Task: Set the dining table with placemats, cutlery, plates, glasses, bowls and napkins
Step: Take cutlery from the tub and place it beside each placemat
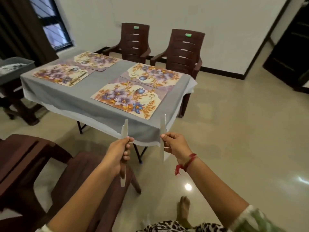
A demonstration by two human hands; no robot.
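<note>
Left hand (119,152): clenched around a cutlery piece (124,129), tip held toward 12 o'clock.
Right hand (175,145): a second cutlery piece (163,126) is pinched upright.
Table (66,99): at 12 o'clock from both hands, laid with four placemats (127,99).
Chairs (20,164): stood at 9 o'clock, near the table corner.

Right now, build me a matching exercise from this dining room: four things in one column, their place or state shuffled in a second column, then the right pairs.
Things
1. left hand
2. nearest placemat
3. green-labelled chairs
4. red thread

Places or states
A. tied round the wrist of the right hand
B. standing near the white wall
C. gripping cutlery
D. lying flat on the grey tablecloth

Pairs: 1-C, 2-D, 3-B, 4-A
</note>
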